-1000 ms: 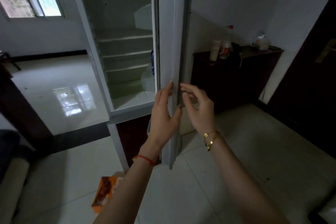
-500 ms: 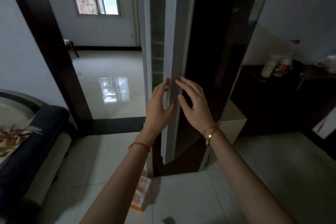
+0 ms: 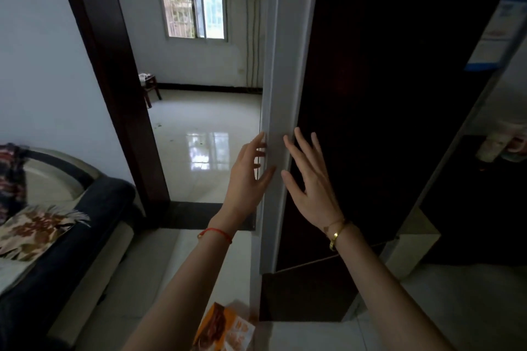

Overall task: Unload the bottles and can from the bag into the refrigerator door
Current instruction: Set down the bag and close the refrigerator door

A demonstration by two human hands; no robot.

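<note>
The refrigerator door [image 3: 370, 94] stands in front of me, dark on its outer face with a pale grey edge [image 3: 282, 94] turned toward me. My left hand [image 3: 246, 177] rests open against the left side of that edge, fingers spread. On the right of the edge my right hand [image 3: 309, 179] lies open, palm near the dark face. Neither hand holds anything. An orange and white bag [image 3: 225, 328] lies on the floor below my left forearm. The fridge's inside, the bottles and the can are hidden.
A dark door frame [image 3: 114, 80] at the left opens onto a tiled room with a window [image 3: 194, 0] and a small stool [image 3: 149, 85]. A dark sofa [image 3: 71, 231] with a patterned cushion is at the lower left. A dark cabinet [image 3: 484, 194] with containers stands at the right.
The door has swung toward shut: the shelves seen a second ago are now hidden behind it. Both hands stayed at its edge and opened flatter. My view turned left.
</note>
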